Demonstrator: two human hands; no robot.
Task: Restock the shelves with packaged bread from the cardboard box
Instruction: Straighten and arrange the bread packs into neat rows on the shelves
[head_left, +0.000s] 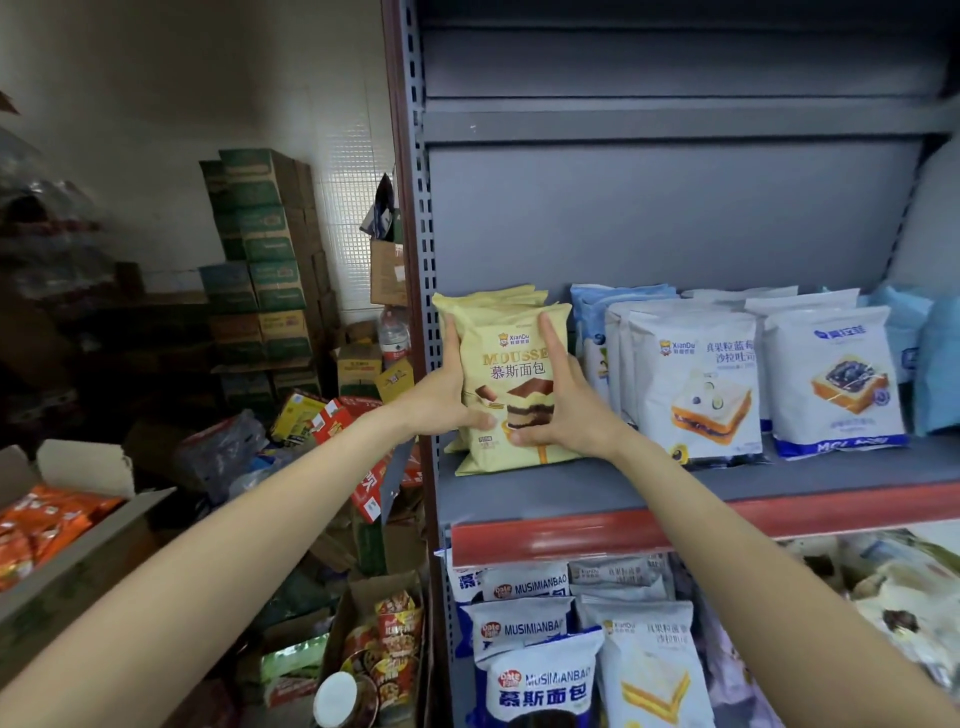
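Observation:
A yellow mousse bread pack (511, 364) stands upright at the left end of the grey shelf (597, 488), in front of more yellow packs of the same kind. My left hand (441, 400) grips its left edge, thumb across the lower front. My right hand (566, 400) presses on its right side, fingers pointing up along the edge. White blueberry toast packs (696, 384) and white toast packs (831, 379) stand to the right on the same shelf. An open cardboard box (78, 551) with orange packets sits at lower left.
The lower shelf holds white and blue bread packs (540, 675). The upper shelf (675, 124) is bare. Stacked green cartons (265, 249), loose snack packs and open boxes (379, 644) crowd the floor left of the shelf upright (415, 260).

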